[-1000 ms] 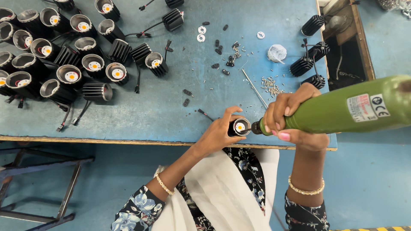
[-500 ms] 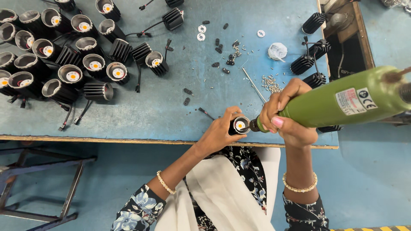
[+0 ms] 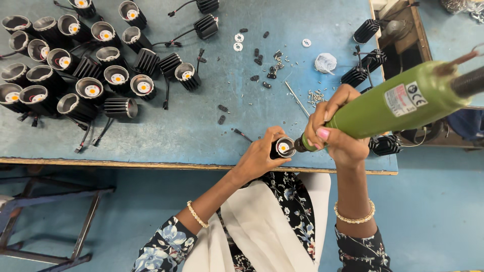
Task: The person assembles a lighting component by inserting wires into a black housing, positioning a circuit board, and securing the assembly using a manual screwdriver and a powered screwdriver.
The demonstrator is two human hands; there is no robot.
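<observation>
- Head view: blue worktable (image 3: pixel 166 133), worn top, over a blue floor; small screws (image 3: pixel 316 95) lie scattered by the right side.
- Far left, well apart: cluster of black finned lamp housings (image 3: pixel 75 75), most with reflectors up.
- Left hand (image 3: pixel 259 153), fingers clamped round one lamp housing (image 3: pixel 282 147) at the table's near edge.
- Right hand (image 3: pixel 335 128) wrapped tight on a green electric screwdriver (image 3: pixel 388 103), bit inside the housing mouth.
- Judged: screw-driving step; next needs the bit held square and the housing steady.
</observation>
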